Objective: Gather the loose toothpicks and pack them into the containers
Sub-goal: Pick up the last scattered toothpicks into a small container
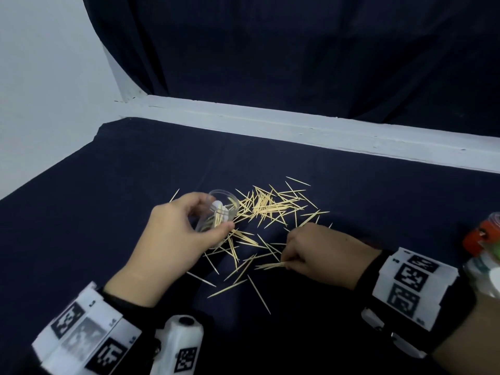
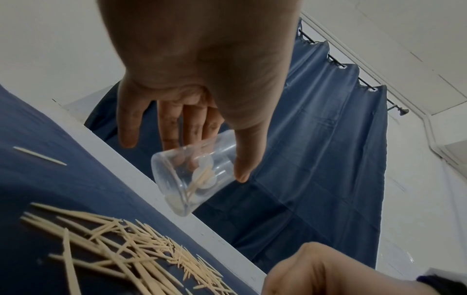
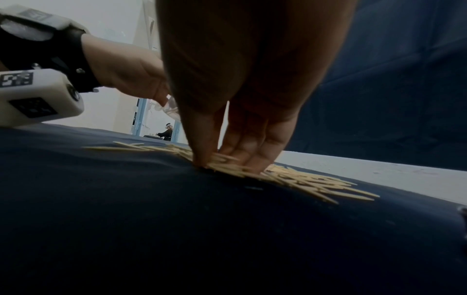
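Loose toothpicks (image 1: 270, 207) lie scattered on the dark blue cloth (image 1: 108, 212), thickest in a pile at the middle. My left hand (image 1: 184, 228) holds a clear plastic container (image 1: 219, 212) tilted on its side just left of the pile; a few toothpicks (image 2: 199, 181) lie inside the container (image 2: 192, 175), with thumb and fingers round its wall. My right hand (image 1: 319, 250) is down on the cloth in front of the pile and pinches a small bunch of toothpicks (image 1: 270, 265) between thumb and fingertips (image 3: 252, 159).
Other containers with red and green lids (image 1: 484, 247) show at the right edge. A white ledge (image 1: 297, 131) runs along the cloth's far side, with a dark curtain (image 1: 297, 50) behind it. Stray toothpicks (image 1: 258, 293) lie near the front.
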Tool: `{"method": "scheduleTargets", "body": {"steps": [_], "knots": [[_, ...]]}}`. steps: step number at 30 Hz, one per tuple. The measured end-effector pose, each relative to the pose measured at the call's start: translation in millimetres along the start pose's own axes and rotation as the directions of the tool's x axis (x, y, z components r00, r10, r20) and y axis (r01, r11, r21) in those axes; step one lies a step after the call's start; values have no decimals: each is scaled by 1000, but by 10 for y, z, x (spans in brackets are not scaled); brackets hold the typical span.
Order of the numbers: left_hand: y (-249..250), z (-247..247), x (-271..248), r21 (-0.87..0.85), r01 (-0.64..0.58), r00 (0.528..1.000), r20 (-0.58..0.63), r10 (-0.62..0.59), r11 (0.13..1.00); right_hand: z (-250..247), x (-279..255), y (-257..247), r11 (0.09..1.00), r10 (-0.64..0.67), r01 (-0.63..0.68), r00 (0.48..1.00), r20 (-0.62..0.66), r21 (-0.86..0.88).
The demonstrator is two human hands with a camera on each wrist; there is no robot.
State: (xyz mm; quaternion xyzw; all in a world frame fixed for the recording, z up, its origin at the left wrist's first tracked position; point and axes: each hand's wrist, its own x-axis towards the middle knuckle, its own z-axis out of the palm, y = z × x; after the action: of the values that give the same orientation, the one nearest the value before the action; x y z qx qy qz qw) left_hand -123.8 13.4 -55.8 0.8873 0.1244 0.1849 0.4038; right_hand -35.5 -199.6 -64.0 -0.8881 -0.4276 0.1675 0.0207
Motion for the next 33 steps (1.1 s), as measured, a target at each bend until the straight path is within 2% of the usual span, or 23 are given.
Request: {"method": "scheduleTargets", "body": {"steps": [2,9,16,19,25,28,31,33], "knots": [[5,9,6,18,-8,1000,20,8,1000,7,12,-11,1000,21,-21,1000,-17,7],[35,38,4,61,-42,998,47,39,997,77,103,-28,974,225,-223,973,-55,49],[17,31,-13,75,-36,998,56,31,997,71,36,-152,952,307,-307,946,-103,21],[21,32,-8,75,-31,998,59,26,997,46,33,-175,957,284,-288,955,-83,-35],[43,51,1,102,-47,995,88,38,994,59,67,-178,980,140,-147,989,-55,-138],[51,58,-1,120,-55,993,115,41,991,50,59,-91,973,212,-218,974,-77,-77],[58,61,11,150,-56,989,145,34,987,-15,36,62,947,321,-318,938,-130,45],[63,67,23,189,-58,986,166,26,980,-85,10,138,936,346,-326,919,-186,129]]}}
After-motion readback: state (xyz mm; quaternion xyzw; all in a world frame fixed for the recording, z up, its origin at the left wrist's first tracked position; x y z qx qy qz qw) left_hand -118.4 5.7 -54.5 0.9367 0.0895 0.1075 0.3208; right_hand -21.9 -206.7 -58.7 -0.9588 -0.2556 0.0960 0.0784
